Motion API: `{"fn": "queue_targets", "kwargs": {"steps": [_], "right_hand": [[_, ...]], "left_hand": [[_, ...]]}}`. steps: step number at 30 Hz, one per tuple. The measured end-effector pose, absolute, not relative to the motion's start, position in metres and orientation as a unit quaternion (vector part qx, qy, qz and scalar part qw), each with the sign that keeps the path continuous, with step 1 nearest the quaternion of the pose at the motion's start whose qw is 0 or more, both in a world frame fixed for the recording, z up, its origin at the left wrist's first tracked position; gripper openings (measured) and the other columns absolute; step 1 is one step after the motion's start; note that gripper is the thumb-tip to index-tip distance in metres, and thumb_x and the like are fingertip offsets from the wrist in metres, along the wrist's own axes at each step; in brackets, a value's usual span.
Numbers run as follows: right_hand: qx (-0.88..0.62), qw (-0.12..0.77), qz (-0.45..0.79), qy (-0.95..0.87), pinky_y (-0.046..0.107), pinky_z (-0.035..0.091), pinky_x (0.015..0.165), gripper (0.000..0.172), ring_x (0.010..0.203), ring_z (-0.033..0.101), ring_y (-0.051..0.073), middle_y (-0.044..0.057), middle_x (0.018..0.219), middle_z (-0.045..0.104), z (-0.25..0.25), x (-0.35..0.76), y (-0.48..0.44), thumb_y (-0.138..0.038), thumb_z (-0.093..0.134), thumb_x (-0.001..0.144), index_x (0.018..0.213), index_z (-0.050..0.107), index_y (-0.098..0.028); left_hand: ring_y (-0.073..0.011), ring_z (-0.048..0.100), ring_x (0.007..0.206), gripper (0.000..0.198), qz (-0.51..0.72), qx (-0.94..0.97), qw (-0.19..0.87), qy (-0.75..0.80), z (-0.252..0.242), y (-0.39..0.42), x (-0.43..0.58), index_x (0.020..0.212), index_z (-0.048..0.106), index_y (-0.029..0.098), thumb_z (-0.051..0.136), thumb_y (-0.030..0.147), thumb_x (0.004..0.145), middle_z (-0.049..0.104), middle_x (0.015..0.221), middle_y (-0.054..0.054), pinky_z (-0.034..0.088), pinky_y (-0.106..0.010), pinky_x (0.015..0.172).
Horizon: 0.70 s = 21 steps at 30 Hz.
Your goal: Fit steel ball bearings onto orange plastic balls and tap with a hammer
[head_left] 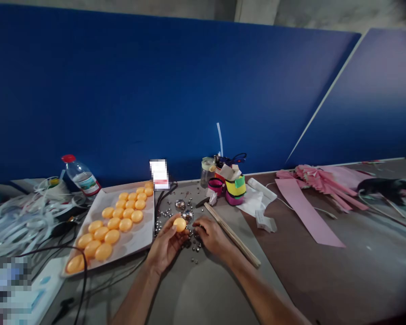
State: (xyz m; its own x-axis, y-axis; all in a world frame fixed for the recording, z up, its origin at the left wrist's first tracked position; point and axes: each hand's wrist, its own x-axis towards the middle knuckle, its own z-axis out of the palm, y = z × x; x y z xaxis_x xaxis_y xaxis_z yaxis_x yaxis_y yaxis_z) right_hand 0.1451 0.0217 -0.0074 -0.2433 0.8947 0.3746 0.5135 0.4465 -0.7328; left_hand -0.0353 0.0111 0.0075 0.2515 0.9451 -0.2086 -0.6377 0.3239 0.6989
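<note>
My left hand (pixel 165 243) holds an orange ping-pong ball (pixel 179 225) between thumb and fingers, above the grey table mat. Just to its right, my right hand (pixel 210 234) hovers low with its fingers curled together. Whatever those fingertips may pinch is too small to make out. Small silver metal beads (pixel 194 247) lie scattered under and around both hands. Behind them sit two larger shiny silver pieces (pixel 180 205). At the left, a white tray (pixel 135 238) carries several more orange balls (pixel 112 236) in loose rows.
Wooden sticks (pixel 232 234) lie right of my right hand. Further back stand a glass jar (pixel 207 174) and a colourful holder (pixel 235 189) with tools. A water bottle (pixel 83 177) leans behind the tray. Pink strips (pixel 307 212) spread at right; cables (pixel 84 271) cross the left side.
</note>
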Motion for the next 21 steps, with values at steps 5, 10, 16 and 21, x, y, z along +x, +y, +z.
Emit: {"fn": "queue_targets", "kwargs": {"steps": [5, 10, 16, 21], "right_hand": [[-0.507, 0.270, 0.163, -0.802, 0.028, 0.041, 0.079, 0.026, 0.086, 0.058, 0.018, 0.006, 0.093, 0.063, -0.006, 0.153, 0.022, -0.010, 0.049, 0.080, 0.098, 0.066, -0.020], [-0.529, 0.216, 0.159, -0.805, 0.025, 0.040, 0.073, 0.021, 0.079, 0.058, 0.016, 0.005, 0.085, 0.063, -0.010, 0.149, 0.024, -0.012, 0.048, 0.083, 0.086, 0.068, -0.018], [-0.519, 0.296, 0.174, -0.783, 0.026, 0.038, 0.064, 0.020, 0.068, 0.053, 0.015, 0.005, 0.073, 0.059, -0.018, 0.146, 0.028, -0.009, 0.045, 0.080, 0.068, 0.059, -0.017], [-0.493, 0.468, 0.318, -0.661, 0.024, 0.036, 0.055, 0.016, 0.058, 0.048, 0.012, 0.001, 0.067, 0.056, -0.016, 0.144, 0.028, -0.019, 0.045, 0.083, 0.069, 0.053, -0.019]], "left_hand": [[-0.0149, 0.066, 0.076, 0.047, 0.529, 0.254, 0.747, 0.314, 0.008, 0.011, -0.036, 0.121, 0.055, 0.019, 0.066, 0.017, 0.076, 0.069, 0.099, -0.009, 0.054, -0.027, 0.073], [-0.0149, 0.066, 0.076, 0.048, 0.526, 0.260, 0.747, 0.312, 0.007, 0.011, -0.036, 0.122, 0.055, 0.020, 0.066, 0.016, 0.075, 0.069, 0.099, -0.009, 0.054, -0.026, 0.072], [-0.0147, 0.066, 0.075, 0.048, 0.528, 0.258, 0.745, 0.316, 0.009, 0.011, -0.035, 0.120, 0.057, 0.019, 0.068, 0.017, 0.073, 0.069, 0.097, -0.008, 0.054, -0.026, 0.071], [-0.0154, 0.066, 0.076, 0.043, 0.527, 0.253, 0.743, 0.327, 0.011, 0.011, -0.035, 0.115, 0.059, 0.019, 0.068, 0.017, 0.073, 0.069, 0.095, -0.007, 0.054, -0.027, 0.072]]}}
